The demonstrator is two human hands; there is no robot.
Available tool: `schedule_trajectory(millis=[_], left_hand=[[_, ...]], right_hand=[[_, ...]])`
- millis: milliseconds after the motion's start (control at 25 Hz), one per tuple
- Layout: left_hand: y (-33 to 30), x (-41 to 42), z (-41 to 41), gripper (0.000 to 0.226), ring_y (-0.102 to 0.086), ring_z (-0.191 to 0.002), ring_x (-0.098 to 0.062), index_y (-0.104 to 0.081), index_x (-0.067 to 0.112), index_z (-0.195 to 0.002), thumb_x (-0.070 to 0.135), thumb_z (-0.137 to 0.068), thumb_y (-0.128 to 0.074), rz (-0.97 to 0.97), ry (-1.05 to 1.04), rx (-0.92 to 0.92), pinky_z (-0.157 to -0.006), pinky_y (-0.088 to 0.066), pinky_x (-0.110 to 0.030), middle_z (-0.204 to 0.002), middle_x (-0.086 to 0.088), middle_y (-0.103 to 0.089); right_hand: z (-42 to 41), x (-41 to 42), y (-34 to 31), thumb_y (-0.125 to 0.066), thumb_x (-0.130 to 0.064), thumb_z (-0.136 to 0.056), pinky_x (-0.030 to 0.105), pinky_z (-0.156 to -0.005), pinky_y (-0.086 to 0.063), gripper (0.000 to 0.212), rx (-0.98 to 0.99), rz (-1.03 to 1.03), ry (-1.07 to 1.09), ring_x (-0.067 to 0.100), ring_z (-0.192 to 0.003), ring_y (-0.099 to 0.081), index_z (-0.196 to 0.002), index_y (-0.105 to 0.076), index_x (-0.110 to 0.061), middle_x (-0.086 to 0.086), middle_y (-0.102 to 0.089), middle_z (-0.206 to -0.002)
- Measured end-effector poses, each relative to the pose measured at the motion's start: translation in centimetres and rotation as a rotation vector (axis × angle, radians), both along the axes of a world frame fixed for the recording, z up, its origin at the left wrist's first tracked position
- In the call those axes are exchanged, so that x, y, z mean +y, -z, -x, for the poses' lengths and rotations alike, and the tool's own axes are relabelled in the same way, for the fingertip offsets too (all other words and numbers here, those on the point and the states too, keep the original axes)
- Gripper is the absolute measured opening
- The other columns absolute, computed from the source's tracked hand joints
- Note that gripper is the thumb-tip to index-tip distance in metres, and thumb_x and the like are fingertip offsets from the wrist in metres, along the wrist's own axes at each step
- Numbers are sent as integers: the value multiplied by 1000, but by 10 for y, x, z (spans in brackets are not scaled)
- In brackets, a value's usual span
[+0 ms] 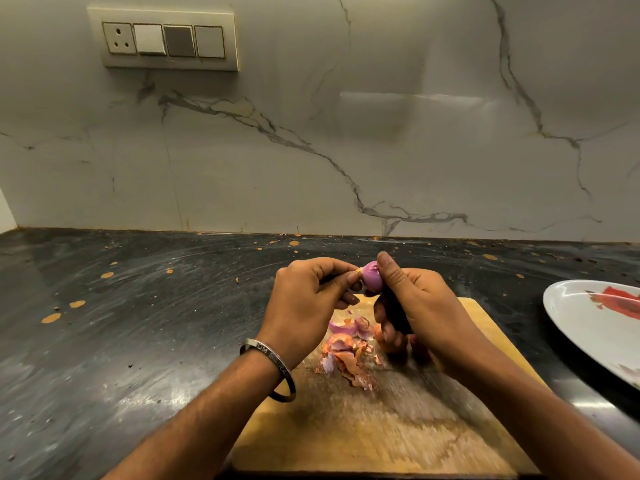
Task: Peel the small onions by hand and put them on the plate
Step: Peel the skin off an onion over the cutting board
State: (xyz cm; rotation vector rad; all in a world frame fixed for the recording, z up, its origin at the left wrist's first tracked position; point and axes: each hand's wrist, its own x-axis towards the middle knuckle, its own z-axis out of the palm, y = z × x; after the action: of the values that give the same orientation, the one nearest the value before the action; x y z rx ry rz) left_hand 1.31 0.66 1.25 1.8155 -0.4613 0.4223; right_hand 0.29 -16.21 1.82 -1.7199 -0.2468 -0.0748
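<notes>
A small pink-purple onion (371, 279) is held up between both hands above the wooden cutting board (398, 420). My left hand (304, 303) pinches the yellowish tip of the onion with thumb and forefinger. My right hand (415, 306) presses its thumb on the onion's right side, and its fingers curl round a dark handle (394, 313), probably a knife. A heap of onion skins (349, 355) lies on the board under my hands. The white plate (595, 327), with a red pattern, sits at the right edge, partly cut off.
The board lies on a dark, speckled stone counter (138, 323). A marble-patterned wall (346, 133) rises behind it, with a switch and socket panel (162, 39) at the upper left. A metal bangle (273, 365) circles my left wrist.
</notes>
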Motion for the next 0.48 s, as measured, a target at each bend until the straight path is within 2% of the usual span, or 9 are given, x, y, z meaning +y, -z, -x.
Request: schedule_trajectory(millis=[160, 400, 480], left_hand=[[-1, 2, -3, 15, -72, -70, -10, -74, 12, -100, 5, -93, -63, -14, 32, 19, -66, -59, -23, -80, -1, -75], [-5, 5, -2, 17, -72, -68, -12, -72, 15, -93, 3, -94, -60, 66, 64, 72, -64, -57, -21, -78, -4, -74], [-5, 6, -3, 15, -68, -67, -10, -70, 15, -95, 9, -97, -56, -23, 39, 94, -64, -56, -23, -77, -1, -70]], right_hand=[[1, -1, -3, -48, -56, -96, 27, -42, -41, 56, 14, 2, -32, 20, -42, -53, -85, -65, -3, 11, -62, -58], [-2, -5, -5, -52, -58, -92, 26, -42, -40, 65, 116, -76, -87, 19, -42, -53, -94, -65, 6, 10, -61, -60], [-3, -6, -5, -55, -56, -92, 28, -44, -39, 60, 113, -79, -87, 19, -44, -55, -93, -65, 3, 11, -62, -62]])
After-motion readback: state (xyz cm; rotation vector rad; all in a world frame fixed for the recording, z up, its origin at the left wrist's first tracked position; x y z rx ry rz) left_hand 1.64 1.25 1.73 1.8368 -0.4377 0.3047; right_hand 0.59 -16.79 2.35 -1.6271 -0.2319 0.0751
